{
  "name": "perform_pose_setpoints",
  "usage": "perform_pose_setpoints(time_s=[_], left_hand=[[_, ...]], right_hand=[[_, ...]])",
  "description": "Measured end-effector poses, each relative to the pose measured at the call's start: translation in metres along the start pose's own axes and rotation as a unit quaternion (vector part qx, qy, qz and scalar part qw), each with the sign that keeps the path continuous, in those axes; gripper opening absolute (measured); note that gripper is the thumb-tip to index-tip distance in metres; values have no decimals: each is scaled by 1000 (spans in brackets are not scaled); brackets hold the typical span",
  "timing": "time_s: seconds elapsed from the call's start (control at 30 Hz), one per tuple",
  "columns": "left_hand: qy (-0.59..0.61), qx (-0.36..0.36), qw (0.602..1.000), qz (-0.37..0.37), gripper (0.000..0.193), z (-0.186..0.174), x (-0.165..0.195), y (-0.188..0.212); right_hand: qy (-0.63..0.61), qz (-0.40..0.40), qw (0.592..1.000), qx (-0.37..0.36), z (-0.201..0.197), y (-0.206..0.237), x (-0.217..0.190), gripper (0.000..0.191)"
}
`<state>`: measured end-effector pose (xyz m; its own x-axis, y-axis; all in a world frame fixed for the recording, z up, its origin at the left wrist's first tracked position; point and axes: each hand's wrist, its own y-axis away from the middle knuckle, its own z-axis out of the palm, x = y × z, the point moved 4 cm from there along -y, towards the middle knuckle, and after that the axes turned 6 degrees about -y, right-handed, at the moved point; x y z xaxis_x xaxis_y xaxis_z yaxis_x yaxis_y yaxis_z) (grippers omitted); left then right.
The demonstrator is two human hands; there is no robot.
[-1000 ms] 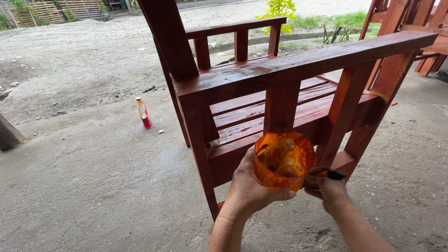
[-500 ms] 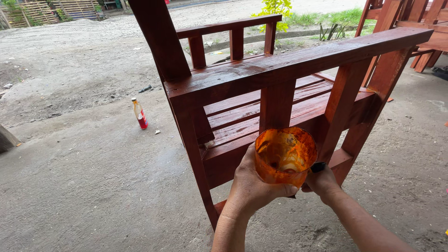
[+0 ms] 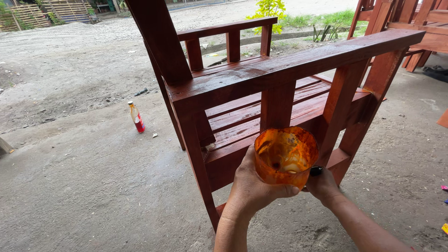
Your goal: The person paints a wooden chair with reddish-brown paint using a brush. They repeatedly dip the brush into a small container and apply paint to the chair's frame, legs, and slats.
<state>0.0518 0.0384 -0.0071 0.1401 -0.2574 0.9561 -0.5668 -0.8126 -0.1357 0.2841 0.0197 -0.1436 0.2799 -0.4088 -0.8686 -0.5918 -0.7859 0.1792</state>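
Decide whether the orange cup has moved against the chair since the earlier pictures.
No. The orange cup keeps its place just below the chair's middle armrest post; only the camera has shifted.

Small bottle [image 3: 136,117], red label; upright on concrete ground [image 3: 84,186]

1. Chair [image 3: 280,74]: wood, stained red-brown, glossy and wet-looking on its top rail.
2. Cup [image 3: 285,156]: translucent orange plastic, smeared inside, just before the chair.
3. Floor [image 3: 93,186]: rough, matt grey concrete under the chair.
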Motion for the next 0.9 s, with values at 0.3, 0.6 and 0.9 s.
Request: perform_pose_setpoints(time_s=[0.3, 0.6, 0.9], left_hand=[[26, -36, 999, 27, 119, 10, 8, 1], [1, -51, 999, 12, 118, 20, -4, -1], [-70, -40, 996, -25, 124, 35, -11, -4]], right_hand=[[-261, 17, 963, -63, 3, 13, -24, 55], [-432, -55, 897, -72, 13, 13, -18, 65], [-399, -35, 910, -104, 14, 1, -13, 61]])
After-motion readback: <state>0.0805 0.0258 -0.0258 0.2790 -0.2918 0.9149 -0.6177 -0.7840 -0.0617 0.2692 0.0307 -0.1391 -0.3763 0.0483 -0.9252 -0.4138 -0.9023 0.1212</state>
